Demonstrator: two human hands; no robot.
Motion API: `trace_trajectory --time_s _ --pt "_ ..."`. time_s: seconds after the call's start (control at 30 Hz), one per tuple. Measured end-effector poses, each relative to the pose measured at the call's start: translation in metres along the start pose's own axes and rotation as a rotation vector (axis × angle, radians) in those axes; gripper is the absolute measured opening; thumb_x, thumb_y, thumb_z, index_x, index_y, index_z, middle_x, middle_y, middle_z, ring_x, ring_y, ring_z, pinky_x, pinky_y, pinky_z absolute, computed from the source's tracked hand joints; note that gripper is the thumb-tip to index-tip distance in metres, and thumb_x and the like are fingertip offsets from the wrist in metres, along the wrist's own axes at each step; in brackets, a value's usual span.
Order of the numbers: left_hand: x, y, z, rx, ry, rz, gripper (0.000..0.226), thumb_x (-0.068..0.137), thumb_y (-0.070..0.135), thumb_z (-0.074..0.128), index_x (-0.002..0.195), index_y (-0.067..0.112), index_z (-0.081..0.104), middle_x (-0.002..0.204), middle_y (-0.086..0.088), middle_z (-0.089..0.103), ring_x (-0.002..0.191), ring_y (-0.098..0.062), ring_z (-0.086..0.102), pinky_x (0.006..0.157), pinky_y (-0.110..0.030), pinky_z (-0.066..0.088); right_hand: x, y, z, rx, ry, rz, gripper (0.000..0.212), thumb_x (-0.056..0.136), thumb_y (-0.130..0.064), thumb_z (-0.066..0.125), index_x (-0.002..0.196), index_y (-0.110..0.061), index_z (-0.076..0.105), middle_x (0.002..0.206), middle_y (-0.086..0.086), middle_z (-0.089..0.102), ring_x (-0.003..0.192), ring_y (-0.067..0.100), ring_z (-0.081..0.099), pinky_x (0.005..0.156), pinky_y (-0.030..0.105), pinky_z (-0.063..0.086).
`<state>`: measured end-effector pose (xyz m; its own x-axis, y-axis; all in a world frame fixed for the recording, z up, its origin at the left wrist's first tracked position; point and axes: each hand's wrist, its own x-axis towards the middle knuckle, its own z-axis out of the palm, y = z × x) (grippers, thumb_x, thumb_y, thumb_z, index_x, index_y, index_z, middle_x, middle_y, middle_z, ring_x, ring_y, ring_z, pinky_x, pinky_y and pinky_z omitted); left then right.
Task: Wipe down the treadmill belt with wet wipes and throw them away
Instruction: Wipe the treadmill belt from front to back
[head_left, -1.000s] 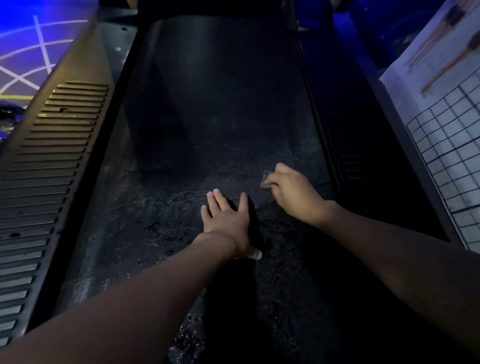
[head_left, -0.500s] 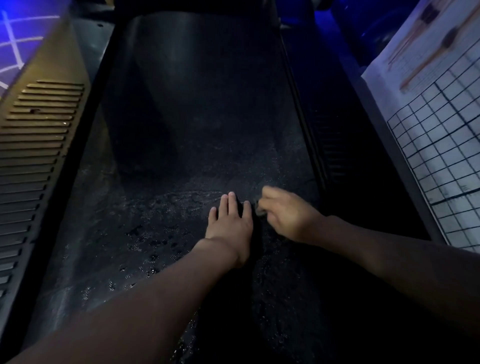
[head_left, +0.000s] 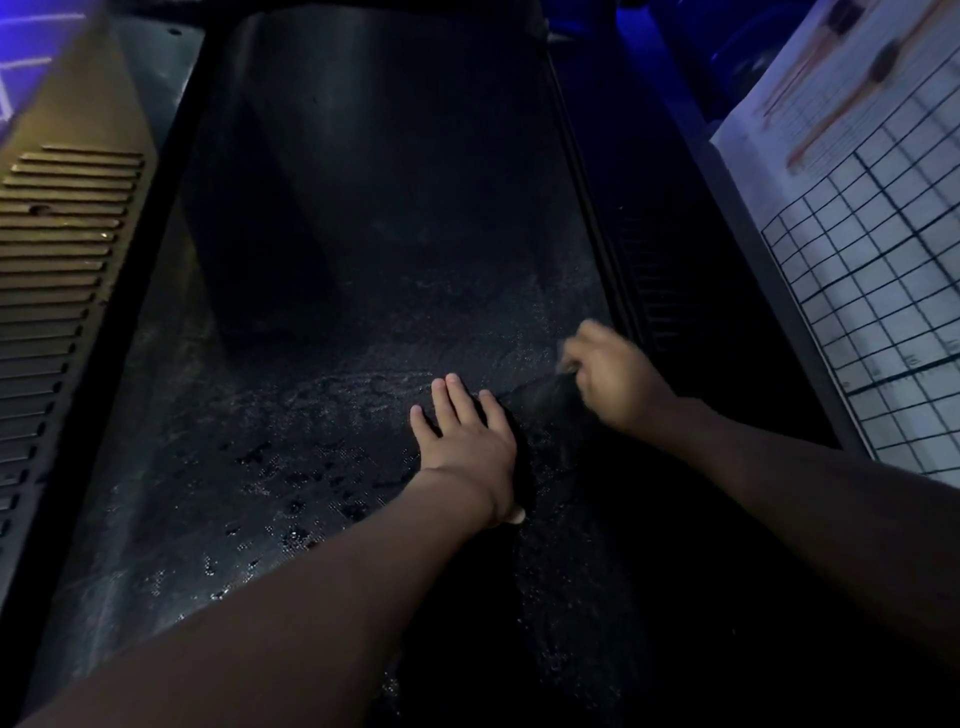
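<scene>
The dark treadmill belt (head_left: 384, 270) fills the middle of the view, glistening with wet streaks and droplets in its near half. My left hand (head_left: 467, 441) lies flat on the belt near the centre, fingers straight and pointing away from me. To its right, close to the belt's right edge, my right hand (head_left: 610, 376) is blurred and curled around a small dark wet wipe (head_left: 567, 368); only a sliver of it peeks out from under the fingers, against the belt.
A ribbed grey side rail (head_left: 57, 291) runs along the belt's left edge. A black rail (head_left: 660, 291) borders the right edge. Beyond it stands a white board with a grid and printed figures (head_left: 872, 218). Blue-lit floor shows at the top corners.
My right hand swept left toward my left hand, then back right to the belt's edge with the wipe. My left hand stayed flat on the belt. The view shifted slightly.
</scene>
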<state>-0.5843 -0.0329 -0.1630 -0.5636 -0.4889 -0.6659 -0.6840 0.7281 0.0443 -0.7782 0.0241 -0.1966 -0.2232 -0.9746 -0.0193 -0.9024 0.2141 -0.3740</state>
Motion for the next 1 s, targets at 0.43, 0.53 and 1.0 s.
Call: trace_trajectory --time_s 0.43,0.53,1.0 --pt "-0.005 -0.008 0.006 0.009 0.040 0.030 0.130 0.077 0.062 0.069 0.150 0.004 -0.022 0.152 -0.032 -0.028 0.142 -0.044 -0.026 0.118 -0.059 -0.001 -0.015 -0.005 -0.006 -0.173 -0.009 0.180 0.023 0.078 0.012 0.044 0.081 -0.011 0.046 0.094 0.010 0.047 0.083 0.029 0.049 0.068 0.043 0.049" --pt "-0.008 -0.017 0.007 0.010 0.063 0.068 0.131 0.075 0.064 0.069 0.151 0.008 -0.020 0.155 -0.027 -0.026 0.145 -0.040 -0.023 0.120 -0.054 0.002 -0.051 -0.016 -0.006 -0.116 -0.106 0.021 0.017 0.082 0.006 0.043 0.080 -0.009 0.049 0.090 0.006 0.045 0.078 0.024 0.048 0.068 0.042 0.048" --pt "-0.035 -0.024 0.027 0.003 0.091 0.070 0.135 0.069 0.055 0.080 0.152 0.019 -0.020 0.157 -0.020 -0.027 0.145 -0.040 -0.023 0.119 -0.057 0.002 -0.075 -0.024 -0.001 -0.090 -0.148 -0.204 0.026 0.081 0.007 0.039 0.087 -0.008 0.060 0.092 0.007 0.052 0.081 0.020 0.051 0.069 0.037 0.050"
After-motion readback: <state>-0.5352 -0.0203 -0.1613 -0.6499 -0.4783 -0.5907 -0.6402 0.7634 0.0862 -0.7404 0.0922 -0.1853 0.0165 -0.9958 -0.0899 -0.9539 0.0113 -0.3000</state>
